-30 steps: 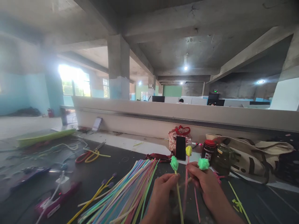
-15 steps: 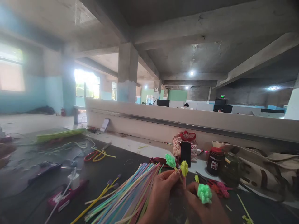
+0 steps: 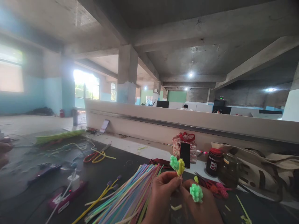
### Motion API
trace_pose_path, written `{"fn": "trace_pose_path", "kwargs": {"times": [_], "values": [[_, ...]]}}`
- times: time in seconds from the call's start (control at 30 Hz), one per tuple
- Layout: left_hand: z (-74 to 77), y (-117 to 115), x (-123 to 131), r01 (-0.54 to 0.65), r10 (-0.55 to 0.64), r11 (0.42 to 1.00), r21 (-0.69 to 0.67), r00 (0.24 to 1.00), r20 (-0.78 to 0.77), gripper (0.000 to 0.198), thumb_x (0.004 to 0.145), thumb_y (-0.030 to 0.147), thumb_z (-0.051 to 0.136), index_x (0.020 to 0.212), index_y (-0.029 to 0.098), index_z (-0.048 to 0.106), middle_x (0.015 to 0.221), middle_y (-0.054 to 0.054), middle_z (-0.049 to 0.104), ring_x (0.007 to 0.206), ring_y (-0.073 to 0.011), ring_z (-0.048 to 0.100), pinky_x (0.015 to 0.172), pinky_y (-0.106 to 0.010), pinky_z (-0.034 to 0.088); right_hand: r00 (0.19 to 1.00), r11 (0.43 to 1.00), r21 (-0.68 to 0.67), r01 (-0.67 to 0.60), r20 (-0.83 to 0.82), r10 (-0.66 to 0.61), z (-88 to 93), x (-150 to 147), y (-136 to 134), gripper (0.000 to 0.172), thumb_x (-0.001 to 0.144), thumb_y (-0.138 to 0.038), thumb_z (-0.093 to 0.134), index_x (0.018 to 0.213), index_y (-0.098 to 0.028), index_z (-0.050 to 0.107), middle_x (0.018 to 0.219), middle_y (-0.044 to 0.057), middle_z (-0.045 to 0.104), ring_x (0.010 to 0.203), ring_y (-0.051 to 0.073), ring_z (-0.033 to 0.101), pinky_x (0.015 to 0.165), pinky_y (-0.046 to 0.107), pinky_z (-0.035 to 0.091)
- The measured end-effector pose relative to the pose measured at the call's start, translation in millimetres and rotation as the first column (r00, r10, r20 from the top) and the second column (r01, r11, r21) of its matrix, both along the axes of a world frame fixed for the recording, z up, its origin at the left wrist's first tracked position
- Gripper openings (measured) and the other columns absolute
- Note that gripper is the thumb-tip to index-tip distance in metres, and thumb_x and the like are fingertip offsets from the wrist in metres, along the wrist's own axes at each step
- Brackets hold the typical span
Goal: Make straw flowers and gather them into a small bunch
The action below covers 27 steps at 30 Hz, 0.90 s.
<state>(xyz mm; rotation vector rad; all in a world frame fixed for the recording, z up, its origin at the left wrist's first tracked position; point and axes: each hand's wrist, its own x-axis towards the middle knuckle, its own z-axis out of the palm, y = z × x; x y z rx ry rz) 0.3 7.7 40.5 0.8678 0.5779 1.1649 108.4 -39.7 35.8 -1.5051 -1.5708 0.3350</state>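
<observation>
My left hand (image 3: pixel 163 194) pinches the stems of a green pipe-cleaner flower (image 3: pixel 174 163) and a yellow pipe-cleaner flower (image 3: pixel 181 166), which stand upright side by side above its fingertips. Close beside it, my right hand (image 3: pixel 202 203) is closed, its fingertips at the same stems. Another green flower (image 3: pixel 196 193) sticks out over the right hand's fingers, with a small yellow one (image 3: pixel 196 179) behind it; their stems are hidden in the hand. Left of my hands lies a bundle of pastel pipe cleaners (image 3: pixel 133 193). A short pale strip (image 3: pixel 176 207) shows between my wrists.
Scissors (image 3: pixel 98 155), yellow-stemmed sprigs (image 3: pixel 105 193) and a power strip (image 3: pixel 67 196) lie leftward. A phone (image 3: pixel 185 154), a red-lidded jar (image 3: pixel 213 161), a dark jar (image 3: pixel 229 171) and a cloth bag (image 3: pixel 257 174) stand along the partition (image 3: pixel 144 130). Another person's hand (image 3: pixel 4 152) is at the left edge.
The yellow flower has moved left against the green one, which now stands straighter. My hands have drawn closer together. The green flower over my right hand has shifted slightly left.
</observation>
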Motion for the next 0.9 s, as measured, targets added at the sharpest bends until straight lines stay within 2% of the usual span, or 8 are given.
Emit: {"fn": "trace_pose_path", "kwargs": {"times": [0.17,0.33,0.43,0.63,0.73,0.9], "values": [[2.3,-1.5,1.8,-0.036,0.039,0.999,-0.034,0.996,0.081,0.026,0.04,0.025,0.08,0.057,0.013,0.064,0.051,-0.001,0.061,0.044,-0.0099,0.052,0.046,-0.021,0.038,0.998,0.996,0.062,0.068,-0.006,-0.068,2.8,-8.1,-1.3,0.032,0.078,-0.043,0.043,0.058,-0.02,0.052,0.053,0.0,0.056,0.052,0.015,0.05,0.05,0.024,0.034],[3.3,0.6,-1.5,-0.029,0.038,0.998,-0.061,0.988,0.149,0.023,0.043,0.024,0.079,0.056,0.013,0.063,0.051,-0.002,0.063,0.041,-0.0085,0.05,0.044,-0.019,0.037,0.993,0.995,0.043,0.086,-0.081,-0.082,5.7,-14.1,-4.9,0.037,0.077,-0.05,0.042,0.058,-0.02,0.05,0.048,-0.003,0.05,0.048,0.013,0.046,0.048,0.022,0.033],[3.3,1.0,-3.6,-0.037,0.049,0.997,-0.067,0.981,0.187,0.025,0.044,0.024,0.078,0.059,0.013,0.062,0.056,-0.005,0.066,0.048,-0.0126,0.056,0.048,-0.022,0.041,0.992,0.997,0.024,0.079,-0.1,-0.076,4.4,-15.4,-5.0,0.04,0.077,-0.053,0.041,0.058,-0.019,0.05,0.048,-0.003,0.05,0.047,0.013,0.045,0.046,0.022,0.032],[0.6,2.1,-4.6,-0.093,0.097,0.995,-0.038,0.986,0.135,0.025,0.042,0.023,0.079,0.059,0.014,0.062,0.057,-0.004,0.067,0.05,-0.013,0.057,0.052,-0.023,0.042,0.995,0.995,0.045,0.086,0.046,-0.088,2.2,-16.1,-1.0,0.035,0.08,-0.046,0.037,0.063,-0.02,0.053,0.056,0.001,0.059,0.054,0.016,0.054,0.052,0.024,0.035],[-0.8,3.3,-5.3,-0.131,0.128,0.991,0.027,0.987,0.098,0.025,0.041,0.018,0.078,0.06,0.013,0.064,0.058,-0.004,0.067,0.053,-0.0131,0.058,0.055,-0.023,0.043,0.99,0.994,0.076,0.079,0.111,-0.087,3.1,-15.2,0.2,0.027,0.08,-0.038,0.039,0.062,-0.021,0.049,0.056,0.0,0.057,0.054,0.016,0.054,0.052,0.024,0.035],[-2.8,6.5,-6.4,-0.14,0.135,0.986,0.093,0.989,0.052,0.023,0.043,0.015,0.074,0.064,0.014,0.064,0.056,-0.001,0.065,0.046,-0.011,0.054,0.051,-0.023,0.042,0.971,0.993,0.06,0.104,0.208,-0.114,4.8,-15.1,2.0,0.014,0.075,-0.025,0.044,0.062,-0.022,0.049,0.058,-0.001,0.055,0.055,0.015,0.051,0.051,0.022,0.034]]}}
